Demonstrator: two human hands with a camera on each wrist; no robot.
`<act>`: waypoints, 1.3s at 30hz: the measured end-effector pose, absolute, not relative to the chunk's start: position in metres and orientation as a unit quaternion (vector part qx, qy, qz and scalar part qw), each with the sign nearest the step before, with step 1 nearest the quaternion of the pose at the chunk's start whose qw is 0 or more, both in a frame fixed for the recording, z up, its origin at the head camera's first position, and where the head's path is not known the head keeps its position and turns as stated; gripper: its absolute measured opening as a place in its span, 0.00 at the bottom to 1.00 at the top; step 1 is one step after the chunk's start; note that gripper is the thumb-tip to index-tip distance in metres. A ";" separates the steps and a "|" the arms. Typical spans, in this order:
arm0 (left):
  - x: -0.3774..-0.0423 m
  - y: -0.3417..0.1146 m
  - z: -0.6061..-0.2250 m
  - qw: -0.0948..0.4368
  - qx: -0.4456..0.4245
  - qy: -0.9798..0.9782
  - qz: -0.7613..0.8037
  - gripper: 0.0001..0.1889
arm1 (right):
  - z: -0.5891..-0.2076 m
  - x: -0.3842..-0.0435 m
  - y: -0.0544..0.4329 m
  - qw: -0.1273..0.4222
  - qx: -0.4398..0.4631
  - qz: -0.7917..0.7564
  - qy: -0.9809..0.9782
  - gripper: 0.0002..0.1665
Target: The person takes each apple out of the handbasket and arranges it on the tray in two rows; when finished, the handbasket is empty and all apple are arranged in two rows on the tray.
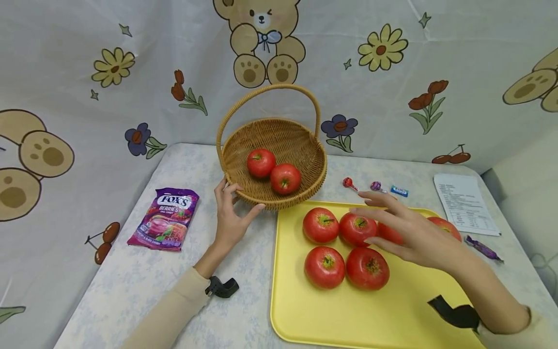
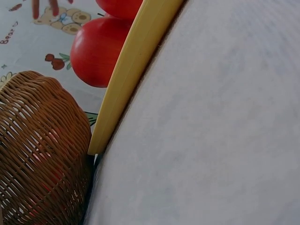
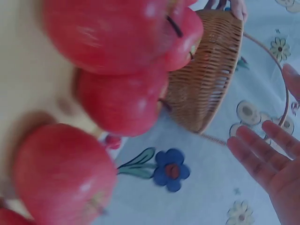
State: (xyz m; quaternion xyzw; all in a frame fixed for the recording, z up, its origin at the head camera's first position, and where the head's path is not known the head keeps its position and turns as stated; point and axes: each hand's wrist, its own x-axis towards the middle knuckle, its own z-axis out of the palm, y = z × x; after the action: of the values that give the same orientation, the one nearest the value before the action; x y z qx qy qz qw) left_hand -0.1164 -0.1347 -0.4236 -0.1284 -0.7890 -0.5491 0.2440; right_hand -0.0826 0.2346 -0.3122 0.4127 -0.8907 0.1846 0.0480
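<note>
A brown wicker basket [image 1: 285, 130] with a tall arched handle tilts toward me at the back of the table, and two red apples [image 1: 285, 179] lie inside it. At its lower left rim, my left hand [image 1: 231, 220] grips the wicker. Several more red apples [image 1: 324, 267] sit on a yellow tray [image 1: 331, 315]. Over the tray's right half hovers my right hand [image 1: 418, 237], its fingers apart and nothing in them, partly hiding two apples behind it. The right wrist view shows the same hand [image 3: 281, 173] with its fingers extended.
To the left lies a purple candy bag [image 1: 166, 219]. Behind the tray are a red lollipop [image 1: 348, 183], a purple lollipop [image 1: 377, 186] and a blue-wrapped candy [image 1: 399, 191]. A white printed packet [image 1: 465, 203] and a purple-wrapped candy [image 1: 483, 248] lie at the right. A patterned cloth hangs behind.
</note>
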 end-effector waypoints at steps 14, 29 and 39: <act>-0.114 -0.136 -0.423 0.235 -0.118 -0.793 -0.550 0.30 | -0.302 -0.192 0.135 0.021 0.529 0.176 -0.830 0.32; -0.118 -0.139 -0.430 0.233 -0.114 -0.795 -0.549 0.30 | -0.337 -0.259 0.087 -0.100 0.529 0.138 -0.831 0.26; -0.116 -0.137 -0.425 0.235 -0.122 -0.797 -0.543 0.31 | -0.347 -0.271 0.079 -0.174 0.514 0.103 -0.834 0.32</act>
State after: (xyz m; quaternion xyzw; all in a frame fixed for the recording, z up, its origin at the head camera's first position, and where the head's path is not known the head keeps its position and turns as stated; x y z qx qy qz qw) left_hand -0.1159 -0.1370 -0.4252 -0.1218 -0.7970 -0.5430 0.2347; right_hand -0.2711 0.0787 -0.3468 0.5140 -0.8337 0.1035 -0.1736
